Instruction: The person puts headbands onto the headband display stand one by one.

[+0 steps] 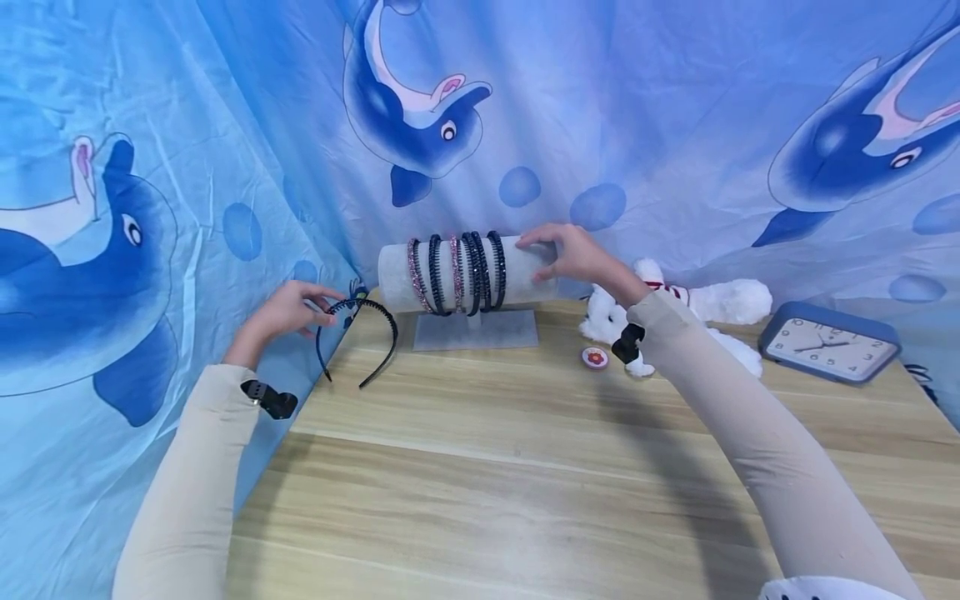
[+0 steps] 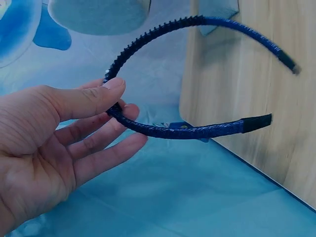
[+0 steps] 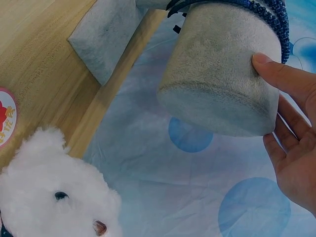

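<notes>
On the left, my left hand (image 1: 288, 308) pinches a dark headband (image 2: 173, 132) between thumb and fingers near the middle of its arch. The band's toothed inner edge shows in the left wrist view, and both tips point away from the palm. A grey headband display stand (image 1: 525, 271) with a thick horizontal roll stands at the back of the table. Several headbands, dark glittery ones (image 1: 435, 279) and pink ones (image 1: 415, 275), encircle the roll. My right hand (image 1: 573, 252) grips the roll's bare right end, its thumb (image 3: 271, 69) pressed against the fabric.
A white plush toy (image 1: 731, 302) lies right of the stand, beside a small round badge (image 1: 595, 358) with a red flower. Farther right is a blue clock (image 1: 828, 343). A dolphin-print curtain (image 1: 562, 100) hangs behind and left of the wooden table (image 1: 465, 467).
</notes>
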The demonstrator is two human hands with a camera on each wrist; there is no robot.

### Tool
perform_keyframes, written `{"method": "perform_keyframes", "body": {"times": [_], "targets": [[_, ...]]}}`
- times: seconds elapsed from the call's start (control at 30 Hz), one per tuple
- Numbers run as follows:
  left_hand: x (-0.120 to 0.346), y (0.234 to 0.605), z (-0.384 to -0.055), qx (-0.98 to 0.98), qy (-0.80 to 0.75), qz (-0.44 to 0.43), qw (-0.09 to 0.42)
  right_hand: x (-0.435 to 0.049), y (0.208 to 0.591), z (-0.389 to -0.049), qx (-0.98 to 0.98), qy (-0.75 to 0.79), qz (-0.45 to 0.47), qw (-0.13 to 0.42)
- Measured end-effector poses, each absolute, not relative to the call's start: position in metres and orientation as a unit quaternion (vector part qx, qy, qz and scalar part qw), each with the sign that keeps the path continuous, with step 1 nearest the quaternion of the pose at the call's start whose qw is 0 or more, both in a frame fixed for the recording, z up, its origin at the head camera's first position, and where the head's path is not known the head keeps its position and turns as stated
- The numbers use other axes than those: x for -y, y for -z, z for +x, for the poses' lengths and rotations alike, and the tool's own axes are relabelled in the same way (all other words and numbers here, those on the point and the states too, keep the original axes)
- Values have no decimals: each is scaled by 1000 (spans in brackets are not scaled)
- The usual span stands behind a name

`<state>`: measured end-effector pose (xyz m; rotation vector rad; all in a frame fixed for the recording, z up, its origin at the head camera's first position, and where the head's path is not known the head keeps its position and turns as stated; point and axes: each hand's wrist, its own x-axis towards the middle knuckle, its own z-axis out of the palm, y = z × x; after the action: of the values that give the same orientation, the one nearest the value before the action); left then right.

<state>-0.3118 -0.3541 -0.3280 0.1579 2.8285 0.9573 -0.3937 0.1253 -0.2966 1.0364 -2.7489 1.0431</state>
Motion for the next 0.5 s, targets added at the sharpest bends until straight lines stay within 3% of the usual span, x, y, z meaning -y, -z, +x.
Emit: {"method": "perform_keyframes", "body": {"times": [0.5], "targets": [[348,326,-314,-911,-412,7,-26,-124,297,-395,884,-333,327,11]]}}
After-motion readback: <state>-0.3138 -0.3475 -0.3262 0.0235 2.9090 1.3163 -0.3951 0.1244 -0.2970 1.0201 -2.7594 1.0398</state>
